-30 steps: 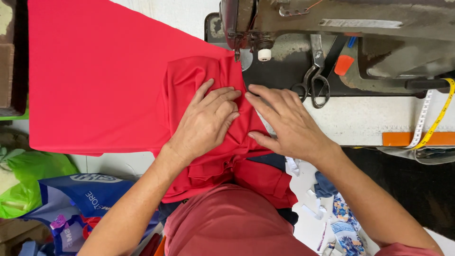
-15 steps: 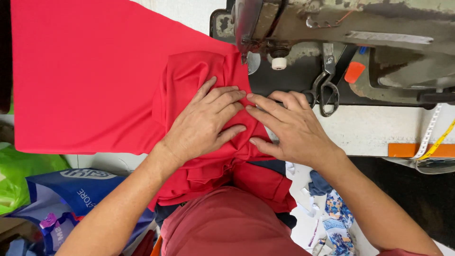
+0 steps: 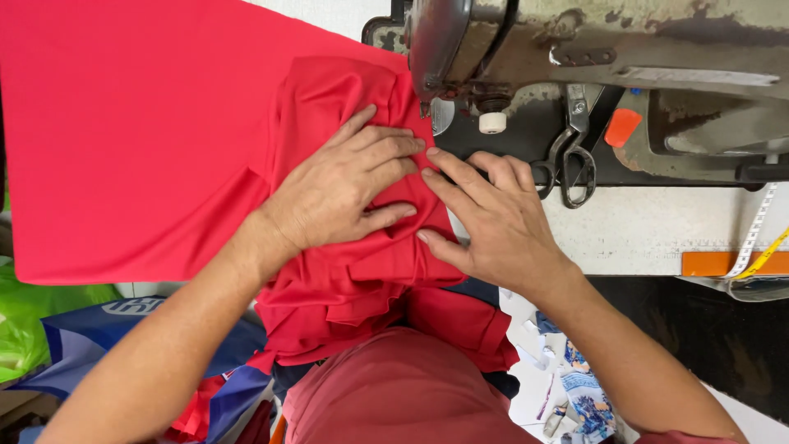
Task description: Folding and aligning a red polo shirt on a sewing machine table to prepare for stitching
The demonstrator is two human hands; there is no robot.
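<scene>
A red fabric piece [image 3: 140,140] lies spread over the white sewing table, bunched into folds near the front edge. My left hand [image 3: 341,185] presses flat on the folded red fabric, fingers apart and pointing toward the needle area. My right hand [image 3: 493,218] rests beside it at the fabric's right edge, fingertips touching the cloth and pinching its edge. Just beyond both hands stands the worn grey sewing machine [image 3: 592,49], its presser foot [image 3: 431,103] right above the fabric's corner.
Black scissors [image 3: 571,156] and an orange tool [image 3: 620,127] lie on the machine bed. A yellow-white measuring tape [image 3: 760,247] hangs at the right edge. Green and blue bags [image 3: 49,329] sit below left; fabric scraps [image 3: 575,386] litter the floor.
Both hands and the fabric have shifted toward the needle. My view has moved closer to the machine.
</scene>
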